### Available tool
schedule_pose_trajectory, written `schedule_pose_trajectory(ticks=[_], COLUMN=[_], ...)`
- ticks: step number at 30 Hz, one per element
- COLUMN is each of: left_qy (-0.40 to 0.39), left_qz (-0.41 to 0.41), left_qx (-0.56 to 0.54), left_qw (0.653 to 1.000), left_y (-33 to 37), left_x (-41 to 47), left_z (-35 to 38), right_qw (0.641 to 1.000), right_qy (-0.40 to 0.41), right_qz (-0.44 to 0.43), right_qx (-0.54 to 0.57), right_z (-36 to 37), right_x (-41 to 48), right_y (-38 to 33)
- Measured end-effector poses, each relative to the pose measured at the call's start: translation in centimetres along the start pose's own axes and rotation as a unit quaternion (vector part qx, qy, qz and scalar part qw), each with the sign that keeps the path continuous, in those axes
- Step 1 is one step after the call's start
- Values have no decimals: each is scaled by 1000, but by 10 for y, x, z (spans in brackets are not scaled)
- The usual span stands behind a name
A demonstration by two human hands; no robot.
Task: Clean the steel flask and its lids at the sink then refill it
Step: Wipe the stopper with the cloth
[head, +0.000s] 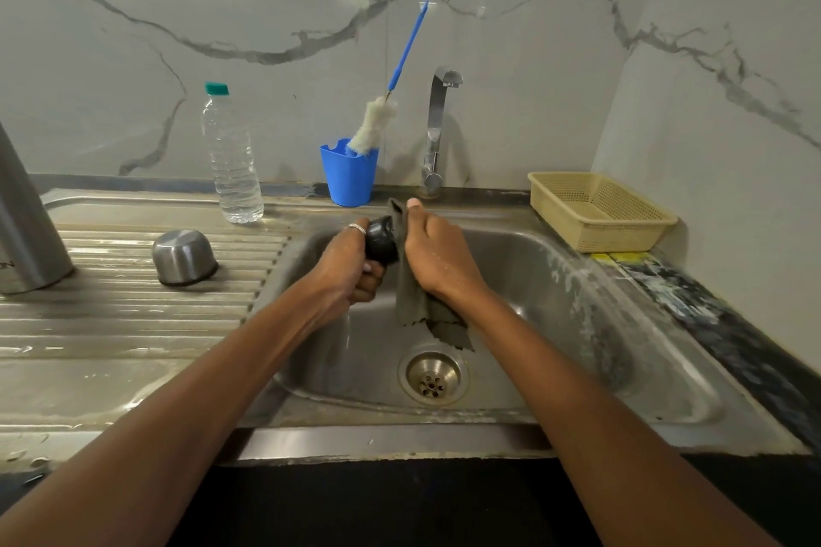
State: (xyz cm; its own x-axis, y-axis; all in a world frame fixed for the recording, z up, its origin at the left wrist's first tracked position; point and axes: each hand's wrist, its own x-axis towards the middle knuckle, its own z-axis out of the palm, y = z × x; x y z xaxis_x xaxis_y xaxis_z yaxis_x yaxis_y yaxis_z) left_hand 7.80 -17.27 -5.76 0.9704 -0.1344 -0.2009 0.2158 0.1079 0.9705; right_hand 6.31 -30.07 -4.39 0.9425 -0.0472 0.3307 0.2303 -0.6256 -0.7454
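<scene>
Over the sink (577, 280), black lid (382, 242) gripped in curled fingers of the left hand (351, 266), right hand (437, 255) pinching grey cloth (415, 306) against it. Probably light, rigid, slick when wet (best held round the rim). Steel flask (22, 226) and steel cap (184, 256) standing apart on the draining board (133, 324).

Dull steel sink (533, 280), matt cloth (413, 302)

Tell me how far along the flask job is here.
Seemingly done: the steel cap sits mouth-down on the drainboard. In hand: the left hand grips the black lid while the right hand holds a cloth against it over the sink. Left: the flask stands on the drainboard, and the bottle is capped, so refilling likely hasn't begun.
</scene>
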Motion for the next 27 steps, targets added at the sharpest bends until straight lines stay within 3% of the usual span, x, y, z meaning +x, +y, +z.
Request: schedule_pose_trajectory(ticks=[2,6,10,12,16,21,24,27], left_qy=[7,42,-1,13,80,61,61,59], left_qz=[-1,27,-1,5,59,164,220,262], left_qx=[24,14,23,38,49,137,203,287], left_qw=[1000,999,1000,999,994,975,952,920], left_y=[-2,1,-1,-2,1,-4,-6,-11], left_x=[1,7,3,3,10,9,9,3], left_z=[1,-2,-1,1,1,-5,1,7], right_qw=[1000,999,998,998,999,998,999,981], right_qy=[0,-17,2,1,-21,-15,-9,-31], right_qz=[24,-27,45,53,15,-25,34,158], right_qx=[3,6,36,15,-19,-49,13,104], right_z=[-2,8,3,2,11,16,9,1], right_x=[0,-6,1,-1,-7,-12,-6,3], right_y=[4,1,1,4,-5,-8,-8,-1])
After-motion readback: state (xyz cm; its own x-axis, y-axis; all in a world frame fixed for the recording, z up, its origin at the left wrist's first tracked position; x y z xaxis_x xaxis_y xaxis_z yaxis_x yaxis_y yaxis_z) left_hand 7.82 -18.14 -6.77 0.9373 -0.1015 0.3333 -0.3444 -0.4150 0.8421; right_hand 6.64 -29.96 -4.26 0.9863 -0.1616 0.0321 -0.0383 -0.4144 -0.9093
